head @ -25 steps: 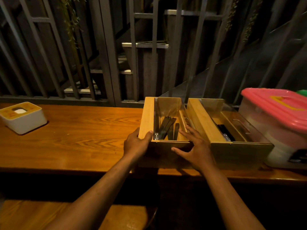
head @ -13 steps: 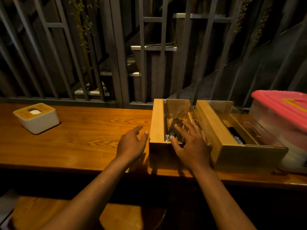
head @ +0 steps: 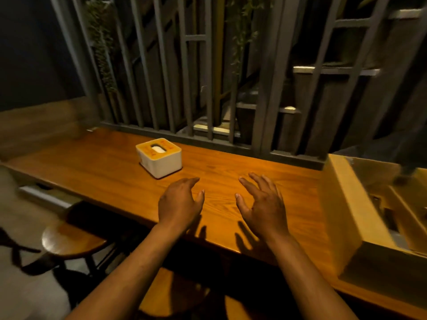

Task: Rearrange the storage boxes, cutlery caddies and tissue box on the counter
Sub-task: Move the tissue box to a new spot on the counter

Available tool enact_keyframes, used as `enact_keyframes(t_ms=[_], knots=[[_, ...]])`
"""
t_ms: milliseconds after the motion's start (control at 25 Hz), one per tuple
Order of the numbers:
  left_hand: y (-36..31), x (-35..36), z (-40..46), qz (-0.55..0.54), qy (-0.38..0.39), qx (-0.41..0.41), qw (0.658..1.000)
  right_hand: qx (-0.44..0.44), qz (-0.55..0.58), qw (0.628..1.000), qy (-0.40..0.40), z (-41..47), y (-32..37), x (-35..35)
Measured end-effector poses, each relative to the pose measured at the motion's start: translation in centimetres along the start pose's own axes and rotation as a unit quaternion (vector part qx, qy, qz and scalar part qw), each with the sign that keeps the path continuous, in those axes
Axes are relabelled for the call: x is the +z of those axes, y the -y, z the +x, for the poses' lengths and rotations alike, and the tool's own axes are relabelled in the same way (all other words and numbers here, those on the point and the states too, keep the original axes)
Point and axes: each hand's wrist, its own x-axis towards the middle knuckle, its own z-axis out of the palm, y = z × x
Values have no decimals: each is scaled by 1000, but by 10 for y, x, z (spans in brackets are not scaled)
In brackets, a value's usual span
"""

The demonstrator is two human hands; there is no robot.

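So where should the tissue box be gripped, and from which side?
Probably from above and the near side: the tissue box stands upright and alone on the counter, its flat side walls bare. Left hand and right hand could clamp opposite walls.

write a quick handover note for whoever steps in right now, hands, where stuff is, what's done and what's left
Left hand and right hand: both open, empty, hovering over bare counter.
Tissue box sits ahead, slightly left, near the railing, untouched.
Wooden cutlery caddy is at the right edge, nobody holding it; its contents are blurred.
No storage box in view.
Left: the tissue box looks like the next thing to move.
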Motion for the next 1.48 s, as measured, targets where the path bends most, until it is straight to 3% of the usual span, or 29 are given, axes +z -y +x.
enact_keyframes(t_ms=[320,480,640,760,960,1480], knots=[[152,10,114,82,32,-2,996,38,12,998,39,70,83,126],[176,28,187,134,96,-3,986,61,-7,996,66,81,88,148],[183,53,195,129,135,-28,982,62,-22,995,78,85,82,159],[173,55,173,103,109,-10,989,85,-11,994,63,83,75,160],[125,45,115,73,145,80,983,92,4,995,41,60,63,141],[-77,80,-14,37,239,234,942,160,-15,987,-21,-63,-57,-13]])
